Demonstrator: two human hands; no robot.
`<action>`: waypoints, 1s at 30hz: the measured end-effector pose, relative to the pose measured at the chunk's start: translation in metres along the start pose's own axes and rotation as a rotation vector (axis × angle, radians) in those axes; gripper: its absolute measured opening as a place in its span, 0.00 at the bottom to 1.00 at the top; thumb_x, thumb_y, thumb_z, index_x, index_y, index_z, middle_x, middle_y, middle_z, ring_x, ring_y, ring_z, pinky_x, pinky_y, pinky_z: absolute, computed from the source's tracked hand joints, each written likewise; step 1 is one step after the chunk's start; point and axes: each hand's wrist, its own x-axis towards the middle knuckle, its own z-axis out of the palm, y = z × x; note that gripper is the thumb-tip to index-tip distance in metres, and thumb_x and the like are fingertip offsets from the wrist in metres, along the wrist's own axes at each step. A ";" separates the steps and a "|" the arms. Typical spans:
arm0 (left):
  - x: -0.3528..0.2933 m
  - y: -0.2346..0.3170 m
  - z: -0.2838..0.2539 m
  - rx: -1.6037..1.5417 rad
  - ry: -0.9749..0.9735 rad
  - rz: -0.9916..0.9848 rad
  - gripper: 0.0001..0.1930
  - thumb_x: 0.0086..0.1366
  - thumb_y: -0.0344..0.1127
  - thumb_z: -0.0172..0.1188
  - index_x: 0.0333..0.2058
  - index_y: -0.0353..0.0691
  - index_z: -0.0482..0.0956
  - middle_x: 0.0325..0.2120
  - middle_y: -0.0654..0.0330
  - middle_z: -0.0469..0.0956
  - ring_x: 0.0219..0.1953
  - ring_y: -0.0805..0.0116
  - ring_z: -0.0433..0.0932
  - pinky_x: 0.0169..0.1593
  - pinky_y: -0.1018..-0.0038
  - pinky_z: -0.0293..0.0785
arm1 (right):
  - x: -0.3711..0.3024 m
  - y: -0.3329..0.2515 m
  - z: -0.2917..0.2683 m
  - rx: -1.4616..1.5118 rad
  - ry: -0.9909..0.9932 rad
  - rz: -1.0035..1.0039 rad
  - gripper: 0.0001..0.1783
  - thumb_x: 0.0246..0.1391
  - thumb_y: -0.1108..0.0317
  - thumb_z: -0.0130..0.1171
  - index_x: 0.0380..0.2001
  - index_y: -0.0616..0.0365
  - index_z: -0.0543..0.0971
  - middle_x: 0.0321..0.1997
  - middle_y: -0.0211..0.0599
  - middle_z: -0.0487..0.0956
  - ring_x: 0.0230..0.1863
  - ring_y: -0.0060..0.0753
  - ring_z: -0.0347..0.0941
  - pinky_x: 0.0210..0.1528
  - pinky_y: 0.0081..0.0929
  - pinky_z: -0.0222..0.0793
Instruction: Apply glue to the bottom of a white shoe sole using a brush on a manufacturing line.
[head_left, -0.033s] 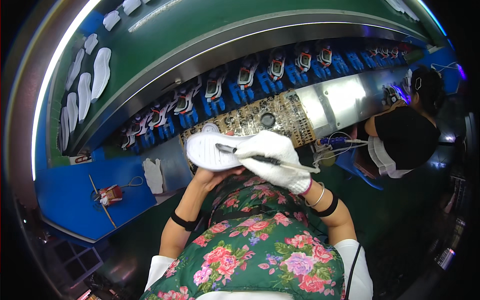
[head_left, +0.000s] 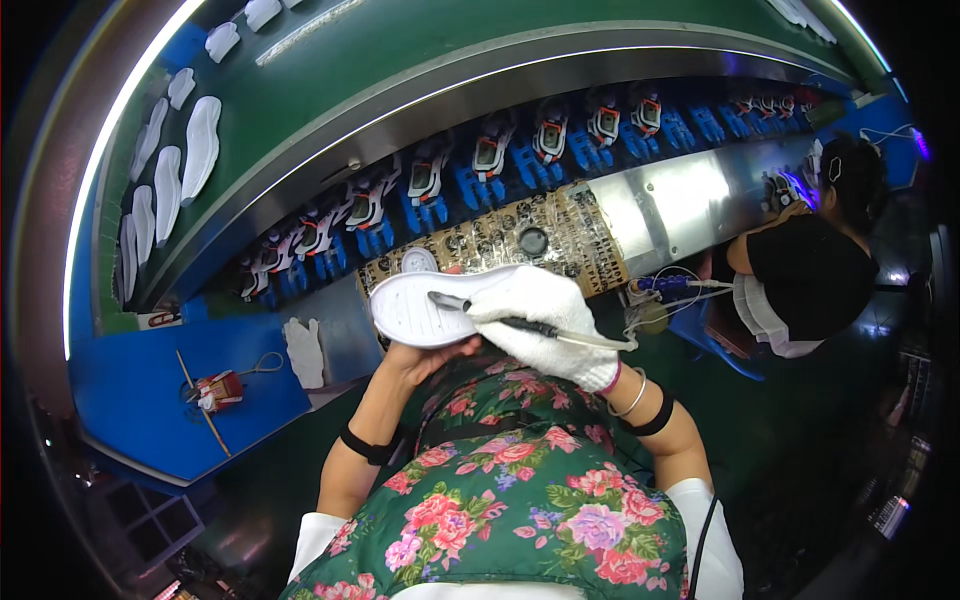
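A white shoe sole [head_left: 400,310] lies across my bare left hand [head_left: 425,362], which grips it from below. Fingers show along its near edge, and a fingertip at its far edge. My right hand [head_left: 535,318], in a white knitted glove, is closed round a thin brush [head_left: 448,301] with a dark tip and a pale hose-like tail [head_left: 590,341]. The dark tip rests on or just over the ribbed inner face of the sole; contact is hard to tell. Just beyond the sole, a small rounded white piece [head_left: 418,260] lies on the taped bench cover.
Patterned brown tape [head_left: 580,225] covers part of the metal bench [head_left: 690,205]. Behind it, shoe uppers [head_left: 490,155] stand in a row with blue racks. More soles [head_left: 203,145] lie on the green belt. A glove [head_left: 304,352] sits by the blue table [head_left: 130,385]. A person [head_left: 810,265] works at right.
The sole and brush have shifted very slightly to the left, and a gap now shows between the sole and the small white piece. The row of uppers has moved slightly left.
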 end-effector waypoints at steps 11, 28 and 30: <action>-0.010 -0.018 0.007 -0.590 -0.147 0.064 0.43 0.58 0.57 0.55 0.67 0.35 0.61 0.61 0.39 0.69 0.55 0.36 0.75 0.58 0.38 0.72 | -0.015 -0.015 -0.001 -0.059 0.150 -0.067 0.11 0.44 0.75 0.71 0.35 0.57 0.86 0.37 0.38 0.86 0.35 0.38 0.82 0.38 0.31 0.77; -0.001 -0.043 0.025 -0.343 -0.174 0.008 0.37 0.72 0.62 0.45 0.69 0.42 0.58 0.64 0.50 0.67 0.64 0.53 0.70 0.68 0.55 0.65 | -0.002 -0.034 -0.001 -0.244 0.017 -0.236 0.18 0.43 0.77 0.70 0.42 0.55 0.86 0.44 0.42 0.85 0.40 0.42 0.81 0.42 0.34 0.77; -0.007 -0.041 0.022 -0.410 -0.205 0.075 0.37 0.71 0.63 0.45 0.69 0.42 0.58 0.64 0.50 0.68 0.64 0.53 0.70 0.68 0.54 0.66 | -0.005 -0.027 0.001 -0.037 0.066 -0.140 0.15 0.45 0.77 0.69 0.40 0.56 0.86 0.43 0.42 0.85 0.39 0.39 0.82 0.41 0.32 0.77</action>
